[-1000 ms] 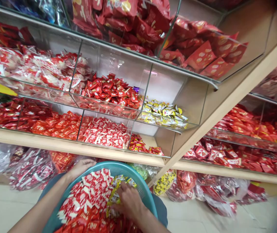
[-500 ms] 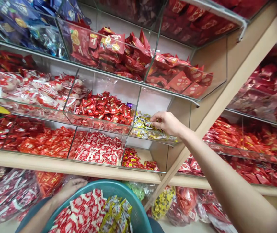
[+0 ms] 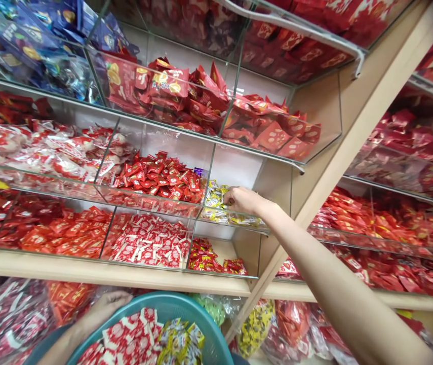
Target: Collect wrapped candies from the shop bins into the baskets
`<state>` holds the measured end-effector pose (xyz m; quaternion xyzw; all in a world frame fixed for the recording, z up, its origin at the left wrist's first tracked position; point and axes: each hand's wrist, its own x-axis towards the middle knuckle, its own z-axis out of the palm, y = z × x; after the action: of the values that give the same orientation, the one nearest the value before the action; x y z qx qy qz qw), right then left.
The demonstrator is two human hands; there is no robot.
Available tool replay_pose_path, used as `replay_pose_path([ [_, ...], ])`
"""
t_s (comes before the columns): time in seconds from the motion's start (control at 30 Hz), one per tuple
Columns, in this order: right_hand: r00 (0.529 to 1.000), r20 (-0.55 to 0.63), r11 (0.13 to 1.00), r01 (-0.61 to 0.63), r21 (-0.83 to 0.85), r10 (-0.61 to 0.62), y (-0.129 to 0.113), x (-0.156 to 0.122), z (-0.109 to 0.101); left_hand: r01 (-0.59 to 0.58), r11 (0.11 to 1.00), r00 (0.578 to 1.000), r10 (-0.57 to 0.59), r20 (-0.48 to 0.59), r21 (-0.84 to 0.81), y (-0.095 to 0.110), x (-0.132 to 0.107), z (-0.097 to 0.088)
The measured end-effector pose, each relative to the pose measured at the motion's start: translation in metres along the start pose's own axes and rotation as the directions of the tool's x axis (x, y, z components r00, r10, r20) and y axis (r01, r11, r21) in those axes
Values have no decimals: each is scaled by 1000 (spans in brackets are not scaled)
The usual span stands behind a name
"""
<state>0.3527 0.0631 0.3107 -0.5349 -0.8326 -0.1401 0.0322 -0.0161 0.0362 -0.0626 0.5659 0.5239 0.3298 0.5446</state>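
Observation:
My right hand [image 3: 242, 199] reaches into a small glass-fronted bin, its fingers curled together on yellow-and-white wrapped candies [image 3: 215, 195]. How many pieces it grips is hidden. Low in front of me, a teal plastic basket [image 3: 219, 320] holds red-and-white wrapped candies [image 3: 132, 332] on its left and yellow wrapped candies [image 3: 181, 340] on its right. At the basket's far left rim is my left hand [image 3: 109, 305], fingers bent against the edge; its fingertips are partly hidden.
Glass dividers separate bins of red candies [image 3: 163, 177], red-and-white candies [image 3: 150, 241] and larger red packets [image 3: 168, 83]. A metal bar [image 3: 296, 23] juts out above. On the right, a slanting wooden post [image 3: 324, 187] stands close to my forearm. Bagged candies [image 3: 256, 327] lie below the shelf.
My right hand has moved slightly left and lower among the yellow-and-white candies, with its fingers more curled. The view has shifted a little; my left hand stays at the basket's rim.

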Motion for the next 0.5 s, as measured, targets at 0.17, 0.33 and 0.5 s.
replay_pose_path([
  [0.17, 999, -51, 966, 23, 258, -10, 3, -5, -12, 16, 1000, 1000, -16, 2, 9, 7, -3, 1],
  [0.33, 975, -144, 857, -73, 510, 169, 10, -13, -27, 46, 999, 999, -46, 15, -18, 11, -6, 3],
  [0.5, 908, -199, 913, -312, 263, 368, 10, -9, -18, 40, 998, 999, -39, 28, -42, 11, -6, 3],
])
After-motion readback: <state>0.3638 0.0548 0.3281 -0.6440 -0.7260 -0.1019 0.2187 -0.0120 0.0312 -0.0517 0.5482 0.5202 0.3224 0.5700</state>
